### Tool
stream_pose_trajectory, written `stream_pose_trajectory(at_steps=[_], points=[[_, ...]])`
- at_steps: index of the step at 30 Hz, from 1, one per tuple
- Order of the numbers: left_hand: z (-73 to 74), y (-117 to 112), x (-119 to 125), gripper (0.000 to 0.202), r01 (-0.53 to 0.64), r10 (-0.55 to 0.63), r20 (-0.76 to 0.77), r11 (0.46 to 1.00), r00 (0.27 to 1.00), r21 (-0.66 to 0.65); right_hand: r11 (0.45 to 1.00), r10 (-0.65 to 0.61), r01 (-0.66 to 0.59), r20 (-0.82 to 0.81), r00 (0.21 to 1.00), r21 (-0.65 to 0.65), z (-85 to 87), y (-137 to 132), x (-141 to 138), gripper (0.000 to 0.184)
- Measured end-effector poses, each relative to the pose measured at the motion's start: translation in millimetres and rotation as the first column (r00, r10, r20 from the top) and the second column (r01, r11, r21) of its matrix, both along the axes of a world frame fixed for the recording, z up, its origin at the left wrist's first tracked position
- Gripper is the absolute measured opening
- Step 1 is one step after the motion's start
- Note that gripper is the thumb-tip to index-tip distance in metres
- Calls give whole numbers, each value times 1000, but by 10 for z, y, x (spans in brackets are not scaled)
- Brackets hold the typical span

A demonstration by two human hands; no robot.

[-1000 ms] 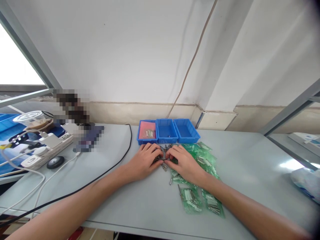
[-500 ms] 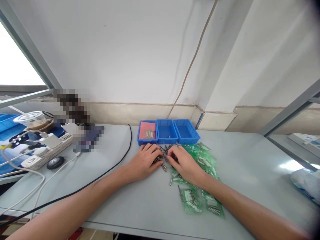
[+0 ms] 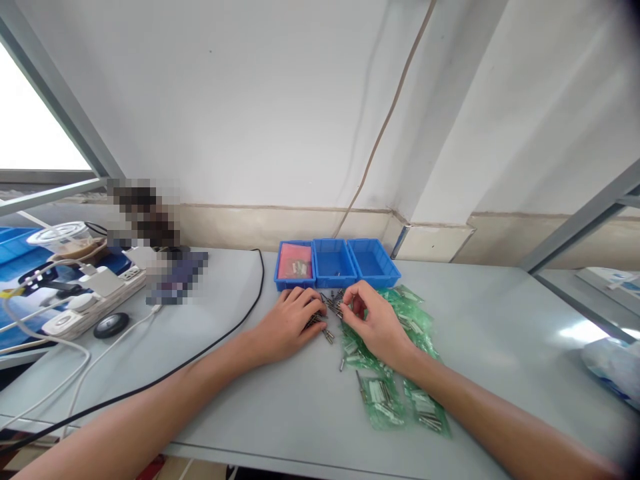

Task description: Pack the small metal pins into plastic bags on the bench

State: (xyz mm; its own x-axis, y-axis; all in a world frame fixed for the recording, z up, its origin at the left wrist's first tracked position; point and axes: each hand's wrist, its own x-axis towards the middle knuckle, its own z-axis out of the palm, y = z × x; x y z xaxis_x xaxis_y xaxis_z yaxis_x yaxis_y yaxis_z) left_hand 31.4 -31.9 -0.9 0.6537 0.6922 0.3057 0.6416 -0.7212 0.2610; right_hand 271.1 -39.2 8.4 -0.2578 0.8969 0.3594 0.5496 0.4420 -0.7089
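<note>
My left hand (image 3: 293, 320) rests on the table with its fingers curled round several small metal pins (image 3: 315, 320), which show between thumb and forefinger. Just to the right, my right hand (image 3: 373, 320) is raised slightly over the table, thumb and forefinger pinched on a slim metal pin (image 3: 339, 313). More loose pins (image 3: 329, 336) lie between the two hands. Green plastic bags (image 3: 383, 400) with metal pins and white labels inside spread under and around my right hand, which partly hides them.
Behind my hands stand three blue bins: the left bin (image 3: 295, 285) holds a red bag (image 3: 289, 257), the middle bin (image 3: 334, 257) a small piece, and there is a right bin (image 3: 375, 260). A black cable (image 3: 200, 358), a mouse (image 3: 111, 325) and a power strip (image 3: 65, 320) are left.
My right hand has lifted a little and shifted slightly to the right, its thumb and forefinger now pinched at a pin. My left hand has stayed in place.
</note>
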Motion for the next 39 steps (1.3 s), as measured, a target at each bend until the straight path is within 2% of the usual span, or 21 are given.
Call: stream_pose_trajectory(at_steps=[13,39], points=[[2,-3,-12,18,16,-16,17,1000,1000,11,995,94,-95,27,995,38,2,-9,3,11],[-10,1,-13,19,12,-12,20,1000,1000,12,985,153,-158,77,985,66,-50,41,25,16]])
